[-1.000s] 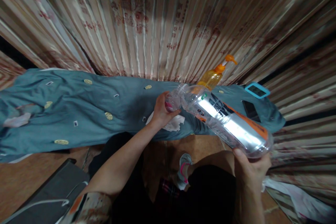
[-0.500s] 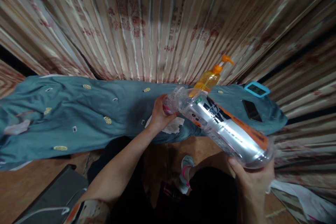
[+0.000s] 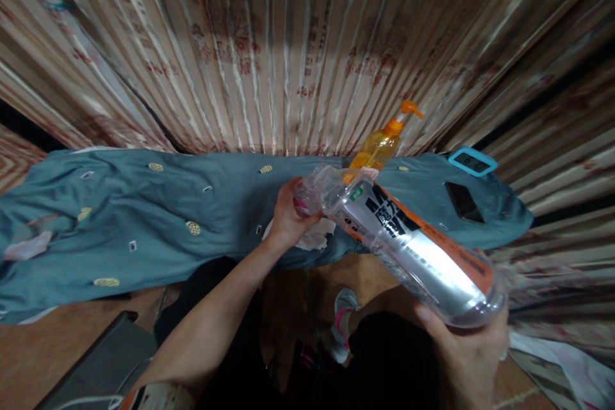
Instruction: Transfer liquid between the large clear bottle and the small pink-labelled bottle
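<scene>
A large clear plastic bottle (image 3: 408,243) with a silver, black and orange label lies tilted across the middle of the view, neck to the left. My left hand (image 3: 288,214) is closed around its neck and pink cap. My right hand (image 3: 468,349) cups the bottle's base from below at the lower right. Under the left hand a crumpled white tissue (image 3: 317,237) lies on the teal cloth (image 3: 144,218).
An orange pump bottle (image 3: 379,144) stands behind the big bottle. A teal-framed device (image 3: 472,161) and a dark phone (image 3: 462,201) lie on the cloth at right. Striped curtains hang behind. A dark case (image 3: 96,371) sits on the floor lower left; my shoe (image 3: 342,320) shows below.
The bottle's base and my right hand have dropped slightly lower and to the right. My left hand stays on the neck.
</scene>
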Demonstrator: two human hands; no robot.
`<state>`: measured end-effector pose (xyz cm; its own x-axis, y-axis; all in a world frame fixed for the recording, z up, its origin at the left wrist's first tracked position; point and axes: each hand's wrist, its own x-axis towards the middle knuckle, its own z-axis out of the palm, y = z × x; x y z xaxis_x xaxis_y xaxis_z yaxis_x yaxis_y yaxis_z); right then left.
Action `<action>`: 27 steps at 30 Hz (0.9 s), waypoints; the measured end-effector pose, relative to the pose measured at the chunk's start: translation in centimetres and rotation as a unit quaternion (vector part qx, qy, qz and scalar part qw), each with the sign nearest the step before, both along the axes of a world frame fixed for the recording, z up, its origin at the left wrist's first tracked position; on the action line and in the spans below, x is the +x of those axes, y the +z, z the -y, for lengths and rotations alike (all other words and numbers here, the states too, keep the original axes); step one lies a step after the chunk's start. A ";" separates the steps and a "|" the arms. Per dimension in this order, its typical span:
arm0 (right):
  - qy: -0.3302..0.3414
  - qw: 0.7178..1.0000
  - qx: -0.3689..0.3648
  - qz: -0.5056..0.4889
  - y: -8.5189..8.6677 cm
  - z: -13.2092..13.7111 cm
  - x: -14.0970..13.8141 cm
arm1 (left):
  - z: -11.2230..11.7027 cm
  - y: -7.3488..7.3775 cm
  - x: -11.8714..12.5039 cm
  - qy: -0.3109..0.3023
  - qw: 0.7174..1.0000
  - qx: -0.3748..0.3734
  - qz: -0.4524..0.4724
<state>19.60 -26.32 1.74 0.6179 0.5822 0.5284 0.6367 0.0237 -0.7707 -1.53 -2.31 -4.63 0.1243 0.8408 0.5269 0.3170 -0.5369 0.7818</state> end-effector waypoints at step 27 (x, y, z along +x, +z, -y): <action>-0.018 0.999 0.005 0.033 0.7 -0.3 -0.9 | -0.2 0.3 0.0 0.003 1.000 -0.030 0.008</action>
